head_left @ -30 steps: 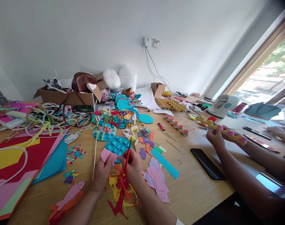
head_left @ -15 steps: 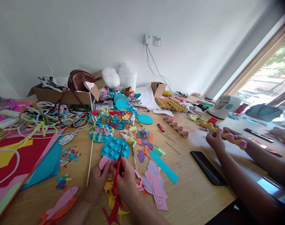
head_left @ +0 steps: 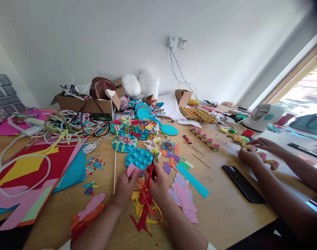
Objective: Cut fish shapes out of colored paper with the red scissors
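Note:
My left hand (head_left: 124, 188) pinches a small pink paper piece (head_left: 132, 169) near the table's front edge. Right beside it, my right hand (head_left: 158, 185) is closed round red-handled scissors (head_left: 150, 173) whose blades point up and away toward the pink piece. Below both hands lies a heap of red, orange and yellow paper scraps (head_left: 144, 208). A blue woven paper disc (head_left: 139, 158) sits just beyond my fingers.
Another person's hands (head_left: 254, 152) at the right hold a yellow and pink paper strip. A black phone (head_left: 243, 187) lies between us. Pink paper fish (head_left: 186, 199), coloured sheets (head_left: 30, 173), a cardboard box (head_left: 85, 102), a wooden skewer (head_left: 114, 170) and a white fan (head_left: 262, 116) crowd the table.
The view shifted, putting everything further right in the frame. My hands stay together on the pink piece and scissors. The other person's hands have lowered toward the table.

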Motion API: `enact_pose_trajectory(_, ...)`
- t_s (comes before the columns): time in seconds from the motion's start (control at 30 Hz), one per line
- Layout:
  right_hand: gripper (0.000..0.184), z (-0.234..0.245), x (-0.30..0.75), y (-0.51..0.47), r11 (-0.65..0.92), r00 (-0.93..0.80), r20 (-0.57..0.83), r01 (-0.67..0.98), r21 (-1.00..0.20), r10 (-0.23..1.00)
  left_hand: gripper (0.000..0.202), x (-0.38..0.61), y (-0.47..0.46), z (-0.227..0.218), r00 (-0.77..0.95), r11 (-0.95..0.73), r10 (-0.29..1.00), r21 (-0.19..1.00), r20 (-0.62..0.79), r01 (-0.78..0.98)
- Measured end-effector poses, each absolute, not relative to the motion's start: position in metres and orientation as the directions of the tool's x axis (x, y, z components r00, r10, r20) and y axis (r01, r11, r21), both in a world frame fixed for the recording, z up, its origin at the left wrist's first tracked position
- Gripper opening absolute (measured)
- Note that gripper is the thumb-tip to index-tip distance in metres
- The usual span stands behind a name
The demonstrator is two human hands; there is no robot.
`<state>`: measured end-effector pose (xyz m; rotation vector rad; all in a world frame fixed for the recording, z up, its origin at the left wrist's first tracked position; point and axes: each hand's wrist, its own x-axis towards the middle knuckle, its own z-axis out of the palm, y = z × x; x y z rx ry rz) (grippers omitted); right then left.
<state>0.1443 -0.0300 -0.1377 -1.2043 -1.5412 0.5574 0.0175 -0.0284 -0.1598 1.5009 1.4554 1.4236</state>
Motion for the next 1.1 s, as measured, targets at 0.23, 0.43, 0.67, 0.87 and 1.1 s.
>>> enact_pose_trajectory(0.23, 0.011, -0.146, 0.143, -0.030, 0.404, 0.011, 0.453, 0.437, -0.804, 0.891, 0.035, 0.018, -0.028, -0.160, -0.164, -0.226, 0.945, 0.926, 0.283, 0.302)
enact_pose_trajectory(0.43, 0.012, -0.147, 0.145, -0.030, 0.392, 0.013, 0.448, 0.460, -0.796, 0.894, 0.035, 0.017, -0.028, -0.159, -0.189, -0.205, 0.945, 0.932, 0.268, 0.299)
enact_pose_trajectory(0.67, 0.012, -0.148, 0.142, -0.031, 0.388, 0.002, 0.441, 0.472, -0.792, 0.897, 0.032, 0.016, -0.031, -0.158, -0.171, -0.199, 0.953, 0.944, 0.249, 0.264)
enact_pose_trajectory(0.87, 0.012, -0.146, 0.144, -0.031, 0.386, 0.011, 0.442, 0.465, -0.797, 0.897, 0.032, 0.016, -0.036, -0.152, -0.163, -0.206, 0.954, 0.943, 0.254, 0.262)
enact_pose_trajectory(1.1, 0.014, -0.144, 0.145, -0.031, 0.398, 0.015, 0.453, 0.453, -0.798, 0.891, 0.031, 0.018, -0.039, -0.153, -0.151, -0.213, 0.954, 0.938, 0.260, 0.275)
